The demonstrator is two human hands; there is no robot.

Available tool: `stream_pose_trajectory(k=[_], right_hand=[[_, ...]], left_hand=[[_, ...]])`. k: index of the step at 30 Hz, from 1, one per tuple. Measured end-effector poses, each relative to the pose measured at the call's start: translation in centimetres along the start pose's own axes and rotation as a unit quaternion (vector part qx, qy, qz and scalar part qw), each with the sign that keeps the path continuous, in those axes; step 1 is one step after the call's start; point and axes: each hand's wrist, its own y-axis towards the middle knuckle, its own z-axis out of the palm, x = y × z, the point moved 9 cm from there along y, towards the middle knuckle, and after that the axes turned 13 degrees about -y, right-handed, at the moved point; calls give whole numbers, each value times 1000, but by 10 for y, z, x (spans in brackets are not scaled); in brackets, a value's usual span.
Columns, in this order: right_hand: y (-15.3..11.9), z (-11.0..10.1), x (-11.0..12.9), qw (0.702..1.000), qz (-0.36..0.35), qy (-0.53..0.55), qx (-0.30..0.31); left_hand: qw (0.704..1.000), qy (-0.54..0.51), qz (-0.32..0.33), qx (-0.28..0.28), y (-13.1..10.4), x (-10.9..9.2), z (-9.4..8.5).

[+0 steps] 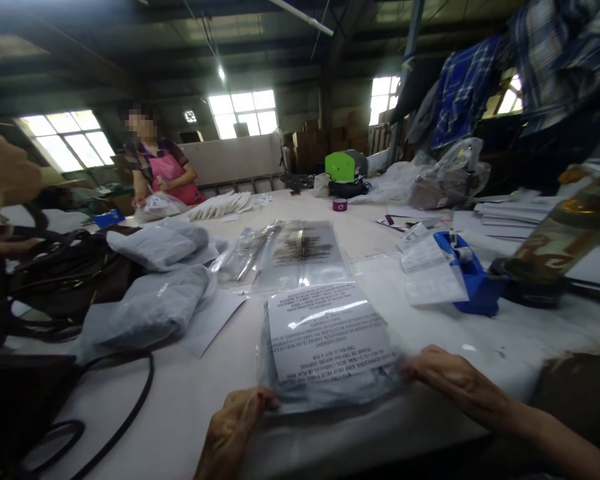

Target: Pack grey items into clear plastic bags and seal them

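A clear plastic bag (330,340) with printed warning text lies on the table in front of me, the text upside down from where I look. Inside it are a white sheet and something grey and soft-looking that I cannot identify. My left hand (237,423) is closed on the bag's near left corner, thumb and fingers pinched. At the right edge, my right hand (447,377) also pinches the plastic; its fingertips are slightly blurred. Just beyond the bag lies a stack of flat clear plastic bags (303,250) with dark print.
Left are filled grey plastic bags (153,310), dark handbags (65,273) and another person's arm (3,180). A blue tape dispenser (473,280) and a bottle (565,233) stand right. Across the table is a person in a pink apron (167,173).
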Motion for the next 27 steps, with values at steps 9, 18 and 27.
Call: stream_pose_trajectory(k=[9,18,27], right_hand=[[6,17,-29,967,191,147,-77],[8,33,-37,951,251,161,-86],[25,25,-33,952,285,74,-82]], left_hand=[[969,-78,-142,-186,7,19,-8],[948,-64,-151,-272,-1,24,-17],[951,-80,-88,-285,21,39,-6]])
